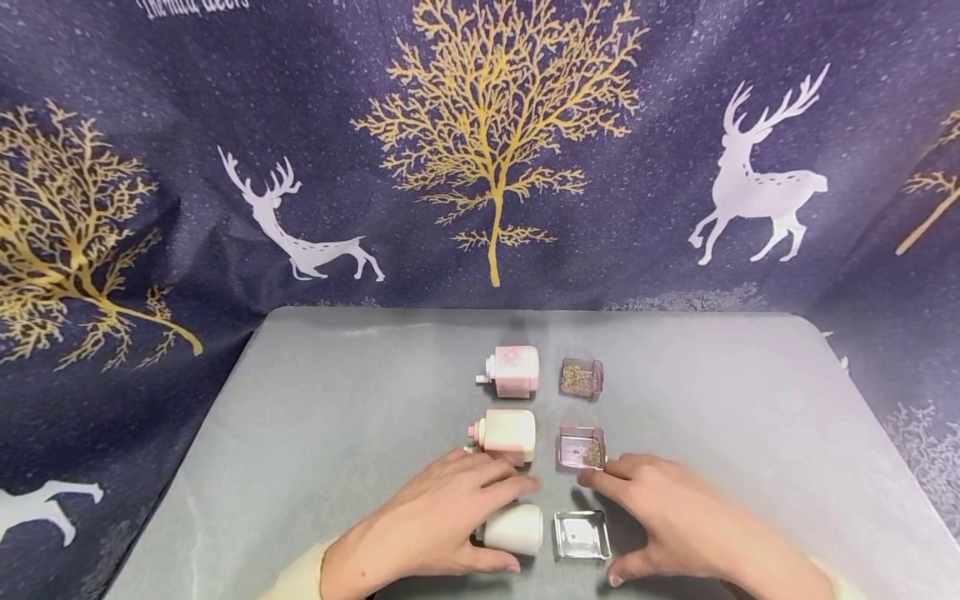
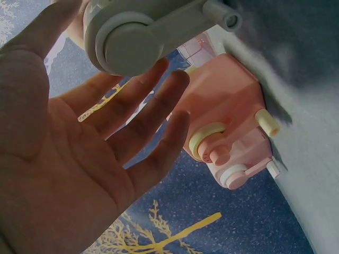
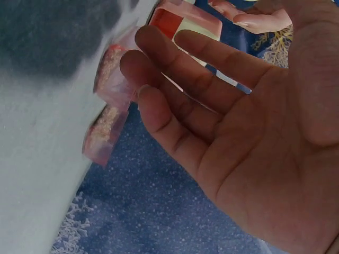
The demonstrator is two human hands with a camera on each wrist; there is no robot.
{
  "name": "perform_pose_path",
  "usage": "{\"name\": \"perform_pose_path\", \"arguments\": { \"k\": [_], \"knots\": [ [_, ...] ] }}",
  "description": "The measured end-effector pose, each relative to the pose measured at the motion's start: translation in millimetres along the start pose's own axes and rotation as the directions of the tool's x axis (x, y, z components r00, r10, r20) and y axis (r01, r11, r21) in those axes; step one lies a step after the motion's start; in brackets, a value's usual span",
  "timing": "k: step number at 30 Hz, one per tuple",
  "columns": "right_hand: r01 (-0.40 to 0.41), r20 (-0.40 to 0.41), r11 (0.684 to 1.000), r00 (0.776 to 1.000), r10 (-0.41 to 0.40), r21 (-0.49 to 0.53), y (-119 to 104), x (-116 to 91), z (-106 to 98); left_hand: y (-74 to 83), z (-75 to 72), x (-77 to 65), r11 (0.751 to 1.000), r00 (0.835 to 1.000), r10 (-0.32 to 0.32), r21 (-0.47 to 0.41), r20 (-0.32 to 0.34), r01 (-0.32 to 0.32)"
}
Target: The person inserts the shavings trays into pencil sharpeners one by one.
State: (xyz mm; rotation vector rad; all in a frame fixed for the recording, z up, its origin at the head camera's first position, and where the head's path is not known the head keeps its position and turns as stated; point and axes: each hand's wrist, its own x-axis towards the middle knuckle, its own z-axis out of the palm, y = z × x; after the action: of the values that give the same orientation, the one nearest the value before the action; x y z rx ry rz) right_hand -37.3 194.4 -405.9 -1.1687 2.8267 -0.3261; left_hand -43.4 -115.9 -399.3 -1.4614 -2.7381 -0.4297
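Observation:
Three hand-crank pencil sharpeners lie in a column on the grey table: a pink one [image 1: 516,372] at the back, a cream-and-pink one [image 1: 510,433] in the middle, and an off-white one [image 1: 514,530] nearest. My left hand [image 1: 442,521] spreads around the off-white sharpener, its fingers loosely extended; contact is hard to tell. In the left wrist view that sharpener's crank [image 2: 183,24] shows above the palm. To the right stand three see-through shavings drawers. My right hand [image 1: 667,517], fingers loosely bent and holding nothing, is beside the clear nearest drawer [image 1: 582,536].
Pinkish drawers with shavings inside stand at the middle [image 1: 573,450] and the back [image 1: 581,378]. Behind the table [image 1: 337,375] hangs a dark blue cloth [image 1: 600,225] printed with deer and golden trees.

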Motion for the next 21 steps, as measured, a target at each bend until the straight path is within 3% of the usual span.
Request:
{"name": "perform_pose_path", "arguments": {
  "k": [4, 11, 21],
  "knots": [
    [0.027, -0.003, 1.000, 1.000, -0.027, 0.000, 0.1, 0.4, 2.9, -1.1, 0.9, -0.5, 1.000, 1.000, 0.000, 0.010, 0.007, 0.000],
    [-0.042, 0.071, 0.999, 0.997, 0.043, -0.018, -2.6, 0.9, 6.8, -2.0, 3.5, -0.2, 1.000, 1.000, 0.015, 0.007, -0.010, -0.015],
    [-0.031, 0.085, 0.999, 0.996, 0.032, -0.013, -2.6, 2.8, 8.8, -2.0, 4.7, 1.4, 0.999, 0.999, 0.036, 0.024, -0.023, -0.036]
  ]
}}
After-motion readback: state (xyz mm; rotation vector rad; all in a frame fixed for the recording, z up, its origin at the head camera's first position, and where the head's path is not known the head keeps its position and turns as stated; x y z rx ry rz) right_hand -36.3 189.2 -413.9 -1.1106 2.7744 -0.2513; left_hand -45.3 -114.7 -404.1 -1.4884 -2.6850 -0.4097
